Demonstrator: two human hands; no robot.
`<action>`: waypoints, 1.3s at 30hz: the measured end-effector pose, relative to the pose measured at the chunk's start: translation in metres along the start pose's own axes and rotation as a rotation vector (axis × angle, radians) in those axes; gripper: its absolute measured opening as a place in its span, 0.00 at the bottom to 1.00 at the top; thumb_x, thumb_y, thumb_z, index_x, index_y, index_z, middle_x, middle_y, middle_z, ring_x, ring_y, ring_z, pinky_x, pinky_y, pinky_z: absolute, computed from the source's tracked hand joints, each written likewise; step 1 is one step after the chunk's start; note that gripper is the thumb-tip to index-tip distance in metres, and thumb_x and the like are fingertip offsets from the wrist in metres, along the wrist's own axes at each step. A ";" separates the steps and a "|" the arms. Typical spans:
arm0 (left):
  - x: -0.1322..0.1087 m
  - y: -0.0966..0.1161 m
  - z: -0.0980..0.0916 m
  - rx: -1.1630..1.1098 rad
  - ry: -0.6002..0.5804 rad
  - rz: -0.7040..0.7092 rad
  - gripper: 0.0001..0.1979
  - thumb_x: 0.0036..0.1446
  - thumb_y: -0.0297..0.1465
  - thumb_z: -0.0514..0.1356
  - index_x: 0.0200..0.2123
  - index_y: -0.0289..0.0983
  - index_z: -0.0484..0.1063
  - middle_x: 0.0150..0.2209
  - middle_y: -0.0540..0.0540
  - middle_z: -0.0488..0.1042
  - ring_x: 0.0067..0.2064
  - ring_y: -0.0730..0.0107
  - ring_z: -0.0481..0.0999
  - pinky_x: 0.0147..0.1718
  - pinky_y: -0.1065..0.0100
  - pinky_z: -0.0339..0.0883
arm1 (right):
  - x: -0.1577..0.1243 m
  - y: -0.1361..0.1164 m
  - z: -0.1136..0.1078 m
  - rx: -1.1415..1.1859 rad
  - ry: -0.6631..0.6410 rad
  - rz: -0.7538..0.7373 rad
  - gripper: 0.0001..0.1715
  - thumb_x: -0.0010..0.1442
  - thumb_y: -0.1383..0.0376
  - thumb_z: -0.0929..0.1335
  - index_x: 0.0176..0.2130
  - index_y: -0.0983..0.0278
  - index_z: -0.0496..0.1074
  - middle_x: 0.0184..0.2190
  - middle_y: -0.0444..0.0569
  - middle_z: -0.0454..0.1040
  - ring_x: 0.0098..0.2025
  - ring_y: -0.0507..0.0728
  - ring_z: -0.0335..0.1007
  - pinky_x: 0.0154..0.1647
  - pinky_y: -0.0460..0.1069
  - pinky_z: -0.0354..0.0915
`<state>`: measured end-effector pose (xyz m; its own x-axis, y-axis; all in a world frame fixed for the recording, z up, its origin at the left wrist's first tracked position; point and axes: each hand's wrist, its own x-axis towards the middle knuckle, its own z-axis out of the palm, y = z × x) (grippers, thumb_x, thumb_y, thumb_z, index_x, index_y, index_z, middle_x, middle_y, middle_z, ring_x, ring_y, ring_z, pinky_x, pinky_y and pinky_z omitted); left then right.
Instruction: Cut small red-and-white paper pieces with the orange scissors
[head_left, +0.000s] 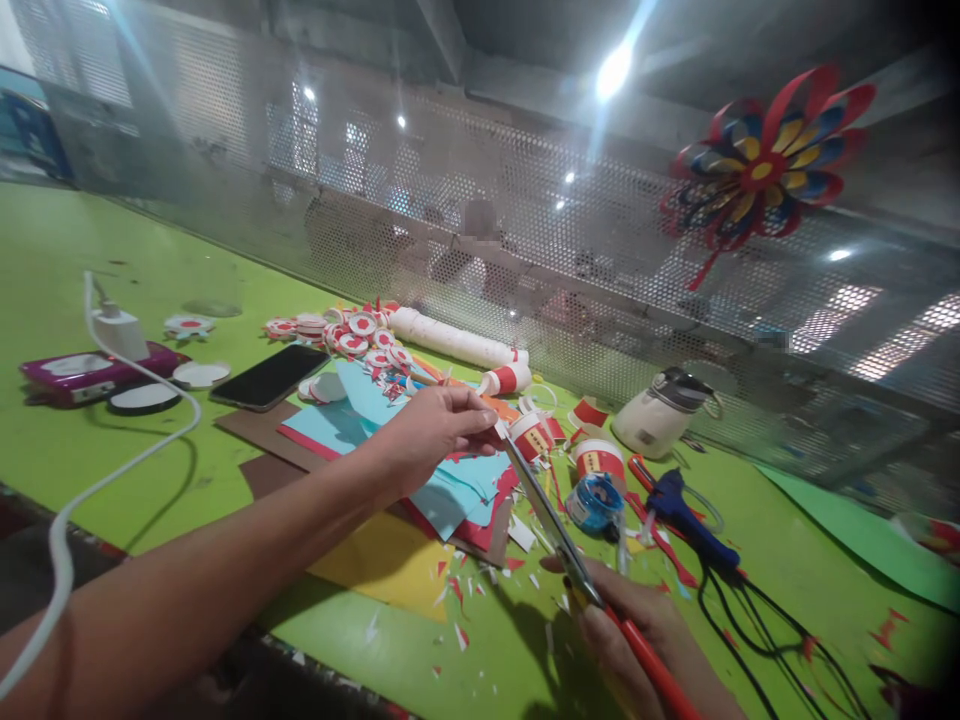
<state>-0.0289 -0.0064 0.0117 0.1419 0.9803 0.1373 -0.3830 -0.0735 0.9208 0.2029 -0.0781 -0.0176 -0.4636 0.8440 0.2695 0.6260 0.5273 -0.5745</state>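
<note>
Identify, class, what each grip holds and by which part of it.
Right grip: the scissors, by the red handle end. Left grip: a small white piece, pinched in the fingertips; too small to tell by which part.

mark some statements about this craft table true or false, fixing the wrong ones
1. The right hand holds red-handled scissors. True.
2. The phone lies right of the blue glue gun in the picture. False: it lies left of it.
3. The left hand pinches a small white piece near the blade tips. True.
4. The flower decoration lies on the table. False: it is up by the mesh panel.
</note>
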 end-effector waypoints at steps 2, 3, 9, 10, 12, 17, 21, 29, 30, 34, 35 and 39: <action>0.001 0.000 -0.002 0.023 -0.017 -0.005 0.07 0.43 0.29 0.63 0.20 0.33 0.69 0.23 0.43 0.73 0.25 0.71 0.72 0.26 0.68 0.64 | 0.000 0.000 0.001 0.027 0.009 -0.004 0.27 0.59 0.49 0.58 0.43 0.65 0.72 0.18 0.42 0.64 0.19 0.51 0.59 0.20 0.44 0.55; 0.001 0.001 -0.002 0.033 -0.026 -0.011 0.06 0.43 0.29 0.63 0.21 0.33 0.69 0.22 0.43 0.73 0.24 0.71 0.72 0.25 0.69 0.63 | 0.000 0.001 0.001 0.035 0.009 -0.005 0.27 0.59 0.49 0.58 0.43 0.65 0.72 0.19 0.43 0.65 0.19 0.51 0.60 0.20 0.44 0.55; 0.000 0.007 -0.004 0.061 -0.089 -0.015 0.06 0.42 0.27 0.63 0.21 0.32 0.68 0.21 0.44 0.72 0.24 0.71 0.72 0.26 0.69 0.62 | -0.001 0.002 0.002 0.032 0.006 -0.016 0.29 0.59 0.47 0.58 0.44 0.64 0.72 0.19 0.43 0.64 0.19 0.52 0.58 0.21 0.45 0.53; 0.000 0.007 -0.005 0.065 -0.098 -0.013 0.06 0.42 0.27 0.63 0.21 0.32 0.68 0.21 0.45 0.72 0.24 0.71 0.72 0.26 0.68 0.62 | -0.001 0.001 0.001 0.033 0.003 -0.011 0.29 0.59 0.48 0.57 0.44 0.64 0.72 0.19 0.42 0.63 0.19 0.51 0.57 0.21 0.45 0.52; 0.001 0.008 -0.006 0.069 -0.116 -0.018 0.05 0.43 0.27 0.62 0.22 0.31 0.68 0.21 0.45 0.72 0.24 0.72 0.72 0.27 0.68 0.62 | -0.001 0.001 0.001 0.045 -0.013 0.002 0.29 0.59 0.48 0.57 0.43 0.65 0.72 0.18 0.42 0.61 0.19 0.51 0.56 0.20 0.45 0.52; 0.003 0.007 -0.008 0.071 -0.149 -0.045 0.05 0.44 0.25 0.61 0.23 0.31 0.67 0.21 0.47 0.71 0.24 0.73 0.71 0.27 0.69 0.62 | -0.001 -0.001 0.000 0.046 -0.035 0.031 0.27 0.59 0.50 0.57 0.42 0.66 0.72 0.17 0.41 0.58 0.17 0.50 0.53 0.19 0.45 0.50; 0.002 0.007 -0.008 0.075 -0.144 -0.047 0.04 0.45 0.25 0.60 0.23 0.30 0.67 0.21 0.47 0.71 0.24 0.74 0.71 0.27 0.69 0.61 | -0.001 0.000 0.000 0.058 -0.033 0.038 0.28 0.58 0.49 0.58 0.42 0.66 0.72 0.18 0.41 0.59 0.18 0.51 0.54 0.20 0.45 0.51; 0.002 0.007 -0.007 0.074 -0.136 -0.052 0.03 0.46 0.24 0.60 0.24 0.30 0.67 0.21 0.47 0.71 0.24 0.74 0.72 0.28 0.69 0.62 | -0.003 0.001 0.001 0.092 -0.041 0.067 0.26 0.58 0.50 0.58 0.41 0.65 0.72 0.17 0.41 0.57 0.18 0.51 0.51 0.20 0.45 0.50; 0.002 0.007 -0.007 0.074 -0.134 -0.054 0.03 0.46 0.24 0.60 0.24 0.30 0.66 0.21 0.47 0.71 0.24 0.74 0.72 0.28 0.69 0.62 | -0.003 0.001 0.001 0.086 -0.038 0.068 0.26 0.58 0.50 0.58 0.41 0.65 0.72 0.17 0.41 0.57 0.18 0.51 0.51 0.20 0.45 0.50; 0.003 0.007 -0.008 0.082 -0.143 -0.064 0.04 0.45 0.24 0.60 0.23 0.30 0.67 0.21 0.48 0.70 0.24 0.74 0.72 0.28 0.69 0.62 | -0.003 0.000 0.001 0.074 -0.033 0.073 0.26 0.58 0.50 0.59 0.39 0.67 0.72 0.17 0.41 0.57 0.19 0.51 0.53 0.21 0.46 0.49; 0.003 0.006 -0.009 0.084 -0.147 -0.065 0.04 0.45 0.24 0.60 0.23 0.30 0.67 0.21 0.48 0.70 0.24 0.74 0.72 0.28 0.69 0.62 | -0.003 0.000 0.002 0.078 -0.036 0.077 0.26 0.58 0.50 0.59 0.39 0.68 0.72 0.17 0.41 0.56 0.18 0.51 0.52 0.20 0.45 0.49; 0.004 0.005 -0.009 0.089 -0.151 -0.066 0.05 0.45 0.25 0.61 0.23 0.31 0.66 0.22 0.48 0.70 0.25 0.73 0.71 0.28 0.68 0.62 | -0.002 0.001 0.001 0.067 -0.031 0.069 0.27 0.57 0.50 0.59 0.39 0.68 0.73 0.17 0.40 0.53 0.18 0.50 0.50 0.19 0.45 0.48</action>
<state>-0.0389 -0.0011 0.0134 0.3023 0.9453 0.1224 -0.2871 -0.0321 0.9574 0.2039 -0.0793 -0.0199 -0.4409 0.8740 0.2043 0.6138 0.4597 -0.6418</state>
